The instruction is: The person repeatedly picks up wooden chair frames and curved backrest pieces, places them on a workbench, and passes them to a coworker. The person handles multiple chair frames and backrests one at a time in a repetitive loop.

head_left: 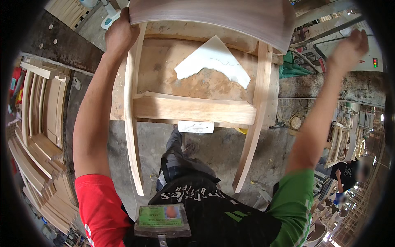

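Note:
An unfinished wooden chair frame lies across the workbench, its two pale legs (pixel 132 103) reaching toward me past the bench's near edge. A broad rail (pixel 193 109) joins the legs. At the far end sits a curved brown panel (pixel 210 11), slightly blurred. My left hand (pixel 121 36) is closed on the frame at the panel's left corner. Out to the right, apart from the frame, my right hand (pixel 349 49) is raised and blurred; its fingers look loosely stretched, with nothing visible in them. A torn white sheet (pixel 214 59) lies on the bench between the legs.
The stained brown bench top (pixel 160 57) shows under the frame. A white block (pixel 196 126) is at its near edge. Curved wooden parts (pixel 45 173) are stacked at left. Dark beams (pixel 354 87) stand at both sides. Another person (pixel 347 173) is far right, among chair frames.

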Available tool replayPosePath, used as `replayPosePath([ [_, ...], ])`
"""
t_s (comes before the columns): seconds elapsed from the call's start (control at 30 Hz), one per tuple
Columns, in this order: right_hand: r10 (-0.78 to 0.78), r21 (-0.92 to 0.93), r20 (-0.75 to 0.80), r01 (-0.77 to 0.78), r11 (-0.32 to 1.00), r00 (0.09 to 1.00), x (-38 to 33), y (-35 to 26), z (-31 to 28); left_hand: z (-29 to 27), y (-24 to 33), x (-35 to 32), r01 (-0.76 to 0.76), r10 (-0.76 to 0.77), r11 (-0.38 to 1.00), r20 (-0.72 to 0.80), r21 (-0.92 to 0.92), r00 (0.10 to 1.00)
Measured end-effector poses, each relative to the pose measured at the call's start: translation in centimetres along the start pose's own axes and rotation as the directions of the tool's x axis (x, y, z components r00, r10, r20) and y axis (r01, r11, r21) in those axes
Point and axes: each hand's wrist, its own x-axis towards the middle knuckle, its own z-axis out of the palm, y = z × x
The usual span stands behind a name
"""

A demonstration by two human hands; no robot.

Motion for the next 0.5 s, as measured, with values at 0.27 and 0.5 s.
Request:
replayPosePath([
  [0.27, -0.236, -0.284, 0.329, 0.334, 0.899, 0.914, -8.8, 4.2, 8.0, -0.4, 1.5, 0.1, 0.063, -0.062, 0.998, 0.081, -0.014, 0.995],
  [0.5, 0.198, -0.219, 0.476, -0.103, 0.970, 0.857, -14.4, 2.8, 0.6, -1.9, -0.7, -4.6, 0.066, -0.071, 0.997, 0.165, 0.040, 0.984],
])
